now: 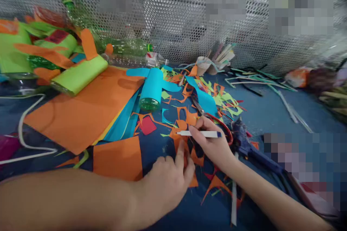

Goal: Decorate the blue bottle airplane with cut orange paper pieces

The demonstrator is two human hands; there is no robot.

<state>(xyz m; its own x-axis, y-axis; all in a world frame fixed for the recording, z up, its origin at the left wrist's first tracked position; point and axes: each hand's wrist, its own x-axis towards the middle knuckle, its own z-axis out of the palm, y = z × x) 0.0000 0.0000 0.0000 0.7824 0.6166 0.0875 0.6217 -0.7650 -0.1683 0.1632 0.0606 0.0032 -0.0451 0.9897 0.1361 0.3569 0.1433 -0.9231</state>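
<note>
**White marker above an orange scrap**

White marker lies level in your right hand, fingers clamped around it, tip toward nine o'clock and blue cap toward three. It sits low of the middle of the blue table, just over an orange scrap. Your left hand grips nothing: its index finger presses down on that scrap, touching it. Red-handled scissors lie just behind your right hand at twelve o'clock, and a dark blue glue gun lies beside it at three. A teal-wrapped bottle rests at eleven o'clock, with a large orange sheet at ten.
</note>
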